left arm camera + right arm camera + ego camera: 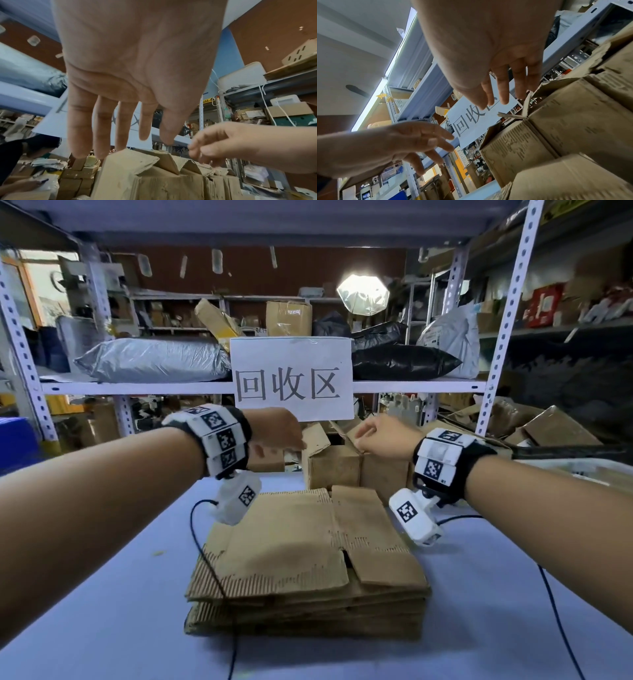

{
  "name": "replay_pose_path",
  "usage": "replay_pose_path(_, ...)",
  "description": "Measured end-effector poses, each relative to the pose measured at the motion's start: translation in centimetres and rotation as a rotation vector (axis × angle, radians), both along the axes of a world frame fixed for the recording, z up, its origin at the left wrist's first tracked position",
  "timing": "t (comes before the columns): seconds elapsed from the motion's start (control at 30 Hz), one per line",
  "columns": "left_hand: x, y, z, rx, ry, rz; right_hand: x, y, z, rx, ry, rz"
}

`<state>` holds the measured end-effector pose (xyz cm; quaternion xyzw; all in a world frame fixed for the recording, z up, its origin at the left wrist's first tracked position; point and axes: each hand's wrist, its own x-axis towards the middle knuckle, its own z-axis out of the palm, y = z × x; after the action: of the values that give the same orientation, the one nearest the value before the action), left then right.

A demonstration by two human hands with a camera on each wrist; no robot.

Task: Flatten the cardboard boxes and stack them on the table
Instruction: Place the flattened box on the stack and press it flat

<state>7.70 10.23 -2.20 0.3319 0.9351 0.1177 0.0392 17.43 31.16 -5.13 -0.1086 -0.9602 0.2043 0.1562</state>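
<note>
We reach for box [334,455] | left hand [274,428] fingers spread, empty | right hand [383,436] loosely open, at flap | light, worn, limp: we grip walls.

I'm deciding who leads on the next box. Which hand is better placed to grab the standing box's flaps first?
Right, probably. The right hand is already at the raised flaps of the upright box, fingers beside the cardboard edge. The left hand hovers open just short of its near flap, touching nothing.
</note>
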Motion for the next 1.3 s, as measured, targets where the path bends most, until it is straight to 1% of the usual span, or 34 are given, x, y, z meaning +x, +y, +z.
replay_pose_path(0.1,-0.6,3.1,-0.7,0.049,0.0,0.0,-3.1,0.6,-0.2,0.051,-0.002,-0.046)
replay_pose_path(0.17,-0.9,4.9,-1.4,0.061,0.014,0.0,-4.8,1.0,-0.4,0.106,-0.042,-0.074)
replay_pose_path(0.27,-1.6,7.0,-2.4,0.05,0.054,-0.007,-6.9,1.9,-0.7,0.166,-0.182,-0.079)
replay_pose_path(0.33,-2.0,8.1,-3.0,0.046,0.053,-0.022,-7.8,2.3,-1.2,0.209,-0.285,-0.048)
replay_pose_path(0.37,-2.2,8.3,-3.2,0.014,0.055,-0.022,-8.1,2.4,-1.5,0.234,-0.321,-0.034)
replay_pose_path(0.4,-2.4,8.7,-3.4,-0.008,0.06,-0.018,-8.2,2.5,-1.8,0.243,-0.33,-0.034)
replay_pose_path(0.47,-2.6,8.9,-3.6,-0.045,0.083,0.041,-8.4,2.7,-2.4,0.219,-0.284,-0.08)
replay_pose_path(0.57,-3.0,8.9,-3.9,-0.093,0.079,0.053,-8.5,2.7,-2.7,0.257,-0.268,-0.15)
replay_pose_path(0.63,-2.6,8.3,-3.4,-0.099,0.052,0.04,-8.5,2.8,-2.6,0.271,-0.272,-0.157)
replay_pose_path(0.67,-2.9,8.1,-3.5,-0.154,0.075,0.035,-8.5,2.8,-2.5,0.272,-0.27,-0.156)
replay_pose_path(0.7,-2.8,8.0,-3.2,-0.146,0.068,0.064,-8.4,2.7,-2.3,0.266,-0.264,-0.158)
replay_pose_path(0.73,-3.1,7.8,-3.2,-0.169,0.098,0.074,-8.5,2.7,-2.2,0.252,-0.253,-0.167)
replay_pose_path(0.77,-3.4,7.3,-3.2,-0.053,0.059,0.154,-8.5,2.6,-2.0,0.216,-0.235,-0.172)
replay_pose_path(0.8,-3.9,7.2,-2.9,0.061,0.016,0.201,-8.7,2.6,-1.9,0.17,-0.216,-0.179)
replay_pose_path(0.87,-5.4,6.7,-2.8,0.148,0.025,0.217,-9.1,2.4,-1.6,0.092,-0.17,-0.195)
replay_pose_path(0.9,-6.0,6.2,-3.0,0.21,0.035,0.188,-9.2,2.0,-1.4,0.08,-0.156,-0.215)
replay_pose_path(0.93,-6.1,5.8,-2.6,0.404,-0.096,0.271,-9.3,1.6,-1.3,0.086,-0.148,-0.251)
replay_pose_path(0.97,-6.1,5.5,-2.1,0.555,-0.164,0.271,-9.4,1.3,-1.1,0.09,-0.135,-0.294)
replay_pose_path(1.0,-6.4,5.2,-2.0,0.63,-0.17,0.255,-9.6,1.2,-0.9,0.082,-0.116,-0.322)
replay_pose_path(1.03,-6.7,5.0,-1.5,0.653,-0.15,0.243,-9.8,1.0,-0.6,0.046,-0.097,-0.324)
replay_pose_path(1.07,-6.6,4.8,-0.9,0.693,-0.169,0.252,-9.8,0.9,-0.2,-0.014,-0.084,-0.304)
replay_pose_path(1.13,-6.3,4.3,0.1,0.735,-0.198,0.239,-9.3,0.5,0.8,-0.132,-0.082,-0.218)
replay_pose_path(1.23,-5.9,3.4,1.8,0.799,-0.243,0.232,-8.9,0.5,2.1,-0.25,-0.081,-0.083)
replay_pose_path(1.3,-5.6,2.9,2.8,0.834,-0.263,0.22,-8.4,0.2,2.8,-0.435,-0.038,-0.088)
